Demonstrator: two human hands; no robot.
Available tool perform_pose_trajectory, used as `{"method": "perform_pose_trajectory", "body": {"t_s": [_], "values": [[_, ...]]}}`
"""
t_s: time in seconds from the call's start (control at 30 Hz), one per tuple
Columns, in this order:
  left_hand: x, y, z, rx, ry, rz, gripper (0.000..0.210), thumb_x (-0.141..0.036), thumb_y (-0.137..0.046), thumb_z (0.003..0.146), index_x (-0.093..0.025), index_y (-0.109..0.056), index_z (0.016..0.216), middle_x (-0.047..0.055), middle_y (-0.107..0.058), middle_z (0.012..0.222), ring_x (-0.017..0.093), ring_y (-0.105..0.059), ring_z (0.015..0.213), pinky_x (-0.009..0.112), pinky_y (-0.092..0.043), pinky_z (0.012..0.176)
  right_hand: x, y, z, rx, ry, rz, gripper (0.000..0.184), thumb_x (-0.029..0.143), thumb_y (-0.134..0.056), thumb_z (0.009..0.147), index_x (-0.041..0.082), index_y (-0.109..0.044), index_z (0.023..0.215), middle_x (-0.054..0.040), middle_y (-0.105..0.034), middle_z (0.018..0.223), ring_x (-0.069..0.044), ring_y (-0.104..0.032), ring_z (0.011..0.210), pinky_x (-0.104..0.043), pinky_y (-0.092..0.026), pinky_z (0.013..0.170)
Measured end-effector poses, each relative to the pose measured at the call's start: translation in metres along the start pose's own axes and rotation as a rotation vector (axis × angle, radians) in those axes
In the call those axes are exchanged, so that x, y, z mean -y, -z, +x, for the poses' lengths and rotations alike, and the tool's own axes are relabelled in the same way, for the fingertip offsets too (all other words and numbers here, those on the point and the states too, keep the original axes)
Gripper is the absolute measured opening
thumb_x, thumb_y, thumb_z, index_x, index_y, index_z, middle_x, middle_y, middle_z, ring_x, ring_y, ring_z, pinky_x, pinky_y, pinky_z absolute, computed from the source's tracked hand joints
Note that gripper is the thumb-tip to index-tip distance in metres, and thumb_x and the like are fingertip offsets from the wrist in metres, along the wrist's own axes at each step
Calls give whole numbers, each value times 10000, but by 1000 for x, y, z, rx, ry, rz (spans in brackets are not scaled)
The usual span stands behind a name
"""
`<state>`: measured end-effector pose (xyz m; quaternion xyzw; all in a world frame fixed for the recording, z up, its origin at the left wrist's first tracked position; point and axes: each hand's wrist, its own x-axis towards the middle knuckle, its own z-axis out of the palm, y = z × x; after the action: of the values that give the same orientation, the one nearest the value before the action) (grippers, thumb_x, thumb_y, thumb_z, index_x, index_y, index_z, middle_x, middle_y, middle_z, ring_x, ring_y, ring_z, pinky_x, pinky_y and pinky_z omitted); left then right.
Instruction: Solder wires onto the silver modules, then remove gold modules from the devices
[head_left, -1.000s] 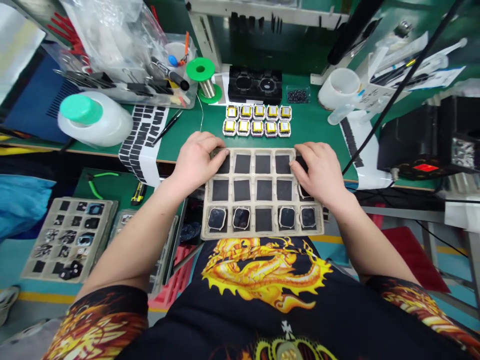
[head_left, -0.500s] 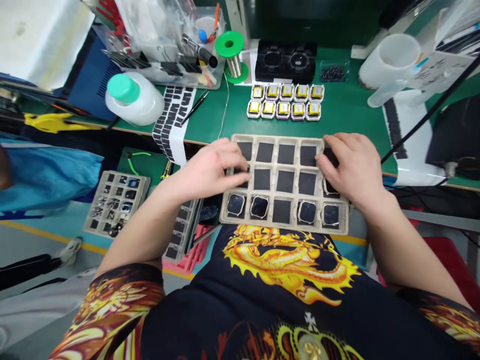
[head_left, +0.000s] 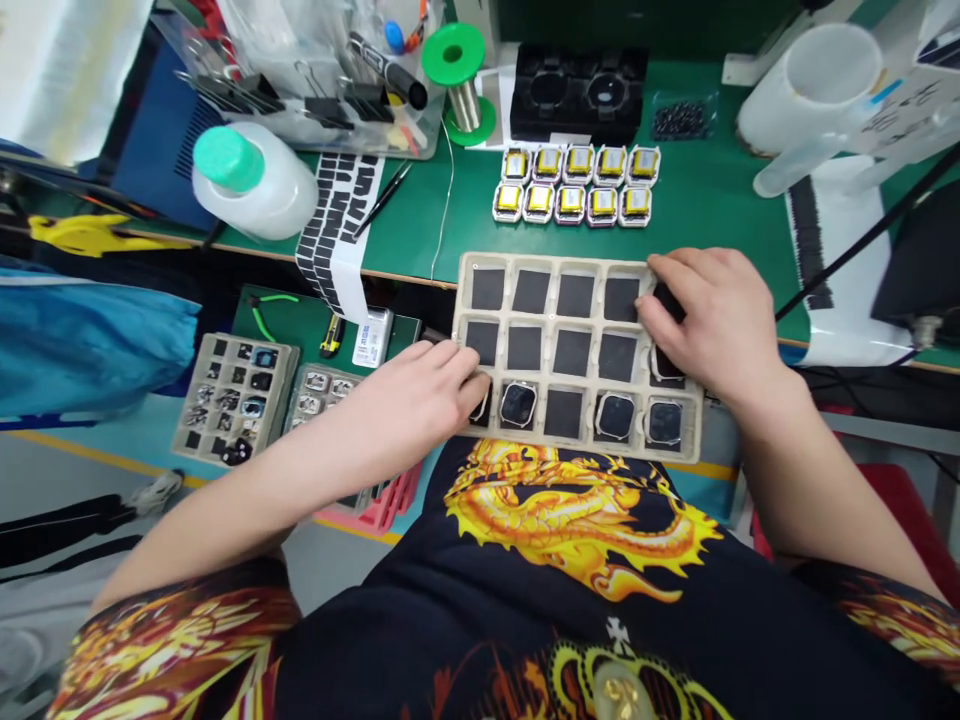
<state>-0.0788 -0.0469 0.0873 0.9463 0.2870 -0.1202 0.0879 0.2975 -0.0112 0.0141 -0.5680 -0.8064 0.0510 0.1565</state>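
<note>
A beige compartment tray (head_left: 549,257) lies across my lap at the bench edge, with dark square pads in many of its cells. Square watch cases with dark faces, such as this watch case (head_left: 519,404), sit in the row nearest me. Another shows partly under my right palm. My left hand (head_left: 431,390) has curled fingers at the tray's lower left edge, over the corner cell; a case there is mostly covered and the thumb is hidden. My right hand (head_left: 709,310) grips the upper right edge, thumb inside and fingers over the rim.
On the green bench (head_left: 697,220) stand two rows of small units with yellow tops (head_left: 571,203), a solder spool (head_left: 465,110), a white bottle (head_left: 277,190) and a white cup (head_left: 814,80). A smaller parts tray (head_left: 281,370) is at lower left. A dark cable crosses on the right.
My left hand has slid down the tray's left side, from the middle row to the near corner cell, uncovering the upper left cells. My right hand keeps its hold. The view has shifted slightly.
</note>
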Motion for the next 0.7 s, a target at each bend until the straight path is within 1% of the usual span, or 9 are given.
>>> {"method": "perform_pose_trajectory", "body": {"t_s": [0.1,0.17,0.23,0.3,0.37,0.43,0.53,0.6,0.7], "values": [[-12,2,2,20,-46,116,254,-115,-648,972,-224,-752,1176,153,-707,1094,352,-662,1031,501,-545,836,-1,0,0,7,-13,3,501,441,-445,1092,231,-671,1486,-151,-724,1396,-421,-621,1280,-628,-486,1118],[-17,3,1,25,-101,148,324,-74,-629,957,-196,-760,1227,169,-730,1149,351,-681,1039,496,-561,827,-2,-1,0,7,-19,9,496,438,-460,1084,232,-674,1481,-155,-721,1404,-424,-619,1273,-634,-483,1109],[-19,4,-1,8,-148,142,363,-60,-601,969,-155,-755,1283,190,-744,1212,351,-701,1056,494,-584,835,-3,-1,1,11,-24,18,491,433,-470,1078,237,-673,1481,-155,-719,1415,-428,-615,1274,-639,-477,1103],[-15,5,-3,-38,-146,87,354,-85,-569,1004,-133,-752,1303,195,-761,1212,345,-723,1053,497,-611,861,-3,-1,1,18,-26,25,493,432,-459,1081,233,-674,1478,-156,-718,1419,-428,-613,1273,-635,-473,1096],[-4,4,-1,-110,-89,-38,334,-143,-535,1050,-150,-762,1295,173,-786,1167,323,-746,1042,487,-632,900,-4,-2,1,16,-24,29,499,441,-444,1087,222,-681,1467,-159,-720,1414,-425,-613,1270,-621,-474,1088],[11,4,3,-196,-16,-222,323,-212,-511,1087,-197,-779,1267,126,-810,1131,285,-771,1047,450,-642,945,-5,-2,1,1,-16,35,502,450,-443,1089,214,-690,1458,-162,-725,1401,-423,-615,1268,-611,-477,1086],[38,5,13,-289,98,-516,286,-295,-553,1088,-258,-807,1216,53,-835,1150,228,-798,1053,377,-644,983,-6,-3,2,-26,1,43,487,447,-465,1084,229,-697,1451,-154,-734,1382,-421,-622,1264,-610,-487,1085],[56,8,21,-331,205,-671,260,-335,-606,1059,-267,-820,1190,34,-842,1138,213,-801,1011,361,-650,961,-7,-4,3,-36,15,45,470,443,-478,1079,244,-704,1439,-146,-741,1368,-419,-632,1248,-613,-498,1072],[83,13,40,-446,335,-810,268,-357,-659,1023,-235,-821,1198,55,-833,1079,215,-781,931,378,-658,891,-8,-5,4,-43,36,43,461,441,-486,1076,236,-716,1419,-152,-747,1361,-413,-650,1219,-612,-510,1058]]}}
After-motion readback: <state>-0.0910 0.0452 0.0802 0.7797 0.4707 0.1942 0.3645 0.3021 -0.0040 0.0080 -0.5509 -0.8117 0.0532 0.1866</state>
